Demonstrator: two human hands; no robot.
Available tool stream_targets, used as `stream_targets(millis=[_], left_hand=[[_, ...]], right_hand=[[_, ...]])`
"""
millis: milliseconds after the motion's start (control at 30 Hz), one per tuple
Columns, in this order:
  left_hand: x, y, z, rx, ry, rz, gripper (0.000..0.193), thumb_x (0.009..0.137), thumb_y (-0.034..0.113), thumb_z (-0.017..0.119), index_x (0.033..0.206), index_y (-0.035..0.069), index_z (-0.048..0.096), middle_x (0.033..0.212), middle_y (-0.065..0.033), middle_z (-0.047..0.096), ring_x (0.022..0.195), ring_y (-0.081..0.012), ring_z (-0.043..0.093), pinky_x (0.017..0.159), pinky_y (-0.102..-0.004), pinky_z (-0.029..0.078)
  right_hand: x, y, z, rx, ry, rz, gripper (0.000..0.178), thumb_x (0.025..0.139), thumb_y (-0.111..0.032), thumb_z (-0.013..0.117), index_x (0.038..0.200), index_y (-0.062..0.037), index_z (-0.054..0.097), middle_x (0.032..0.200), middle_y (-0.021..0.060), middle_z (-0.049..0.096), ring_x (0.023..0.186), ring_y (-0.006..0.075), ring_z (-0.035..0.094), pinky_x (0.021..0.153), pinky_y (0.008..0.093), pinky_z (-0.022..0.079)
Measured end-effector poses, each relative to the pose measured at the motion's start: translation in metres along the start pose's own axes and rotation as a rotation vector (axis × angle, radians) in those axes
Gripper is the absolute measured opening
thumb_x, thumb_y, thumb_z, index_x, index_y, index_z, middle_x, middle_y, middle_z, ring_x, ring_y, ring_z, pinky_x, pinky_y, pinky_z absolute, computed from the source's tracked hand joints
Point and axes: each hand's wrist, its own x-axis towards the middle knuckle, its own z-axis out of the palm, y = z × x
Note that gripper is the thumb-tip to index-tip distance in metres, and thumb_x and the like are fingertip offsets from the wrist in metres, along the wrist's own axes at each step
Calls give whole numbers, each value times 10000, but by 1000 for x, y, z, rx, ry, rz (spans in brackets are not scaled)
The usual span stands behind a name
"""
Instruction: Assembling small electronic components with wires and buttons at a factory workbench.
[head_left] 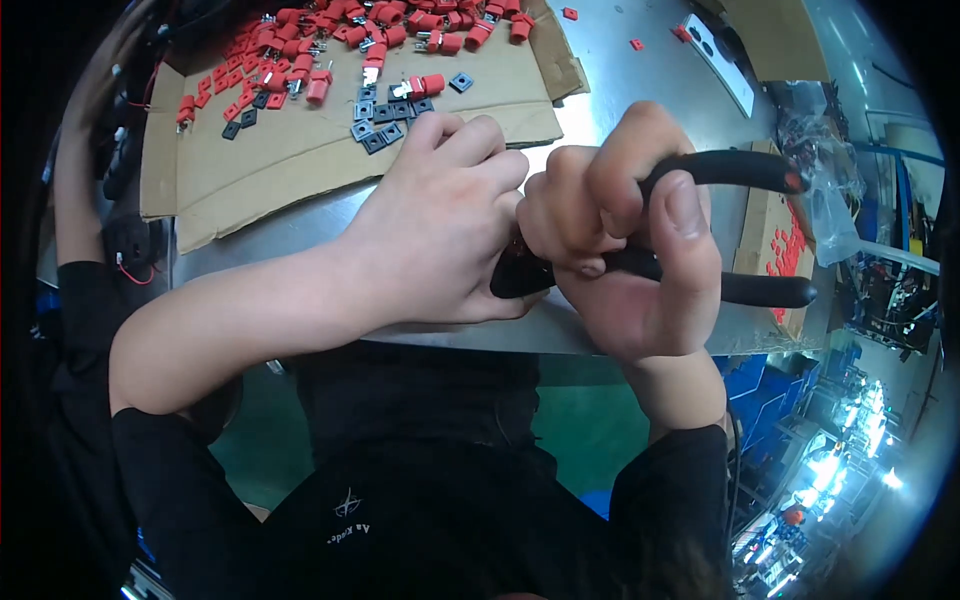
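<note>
A pair of black-handled pliers [745, 172] is in my right hand [625, 225]. My fingers curl around the upper handle, and the lower handle passes by my palm; both handle ends stick out to the right, spread apart. Pressed close on the left is my left hand [445, 215], its fingers folded into a fist. Under those fingers shows a dark shape [515, 278], mostly covered; whether it belongs to the pliers or is a separate piece, I cannot tell. The jaws of the pliers are hidden between the two hands.
Beyond my hands a flat cardboard tray [270, 185] bears many red plastic connectors [318, 85] and square black pieces [375, 140]. A white power strip [722, 65] lies at the back right. Right of me is a cardboard box [755, 225] with small red pieces. Another person's arm [80, 180] is at far left.
</note>
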Motion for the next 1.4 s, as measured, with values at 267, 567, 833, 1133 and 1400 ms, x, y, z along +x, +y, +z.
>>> stream_targets(millis=[267,567,833,1133,1400], left_hand=[[6,-6,-1,-36,-63,-1,488,670,515,804,713,38,715,834,-64,603,953,-265,550,925,-431,376],[1,-5,2,-44,26,30,539,660,535,803,674,12,673,819,-86,585,935,-274,548,937,-426,392],[1,-3,1,-63,10,23,558,657,534,818,664,0,655,846,-89,583,946,-278,543,928,-429,398],[2,-9,-7,-62,10,35,571,636,563,824,688,18,663,852,-90,569,955,-284,535,923,-444,388],[-3,-9,-15,84,98,76,614,719,606,782,755,2,677,920,-144,592,982,-318,541,913,-450,432]], right_hand=[[-14,8,5,-160,3,-162,430,1034,-506,547,925,-106,432,647,33,399,577,132,316,592,313,295],[-12,5,1,108,54,-229,501,967,-628,575,983,-152,421,736,2,387,617,117,349,606,294,305],[-11,2,-10,131,14,-70,524,983,-637,527,991,-128,405,766,3,395,630,107,359,647,285,324],[-1,7,-1,41,-8,-55,600,978,-680,531,972,-90,422,729,8,406,593,100,347,583,268,310],[20,-22,-69,670,-96,-356,444,1024,-505,562,1016,-78,446,722,-14,376,571,93,354,516,253,285]])
